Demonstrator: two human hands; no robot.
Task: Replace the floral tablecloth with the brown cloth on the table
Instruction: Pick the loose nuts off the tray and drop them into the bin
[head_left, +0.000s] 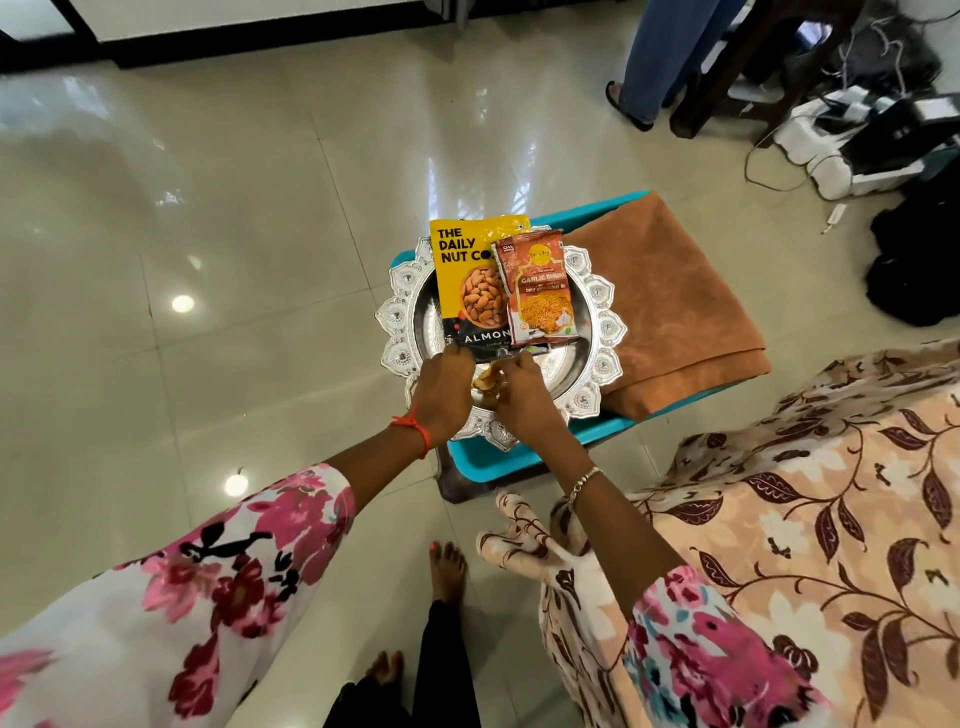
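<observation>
My left hand (444, 387) and right hand (524, 392) are close together, almost touching, over the near side of a silver tray (400, 312) with a scalloped rim. Both are turned palm down with the fingers curled. Between them is a small golden thing (485, 387). My right fingers are bent round it and pinch it. My left fingertips reach the bottom edge of the almond packet (467, 280), but I cannot tell whether they grip the packet, the golden thing or nothing, since the back of the hand hides them. A red thread (415, 428) is tied round my left wrist and a thin bracelet (584, 480) sits on my right.

The yellow and black almond packet lies flat on the tray, and a smaller orange garlic snack packet (540, 296) overlaps its right side. The tray rests on a blue plastic stand (597, 431) on the shiny tiled floor (234, 234).

The brown cloth (670, 312) is folded and lies on the same stand, just to the right of the tray, with the tray's rim over its left edge. The floral tablecloth (831, 493) covers the table at my right, its corner hanging down near my right forearm.

My bare foot (447, 566) stands on the tiles below my hands. Far off at the top, another person's leg (660, 57) stands beside a dark chair, with white boxes and cables (841, 150) on the floor.
</observation>
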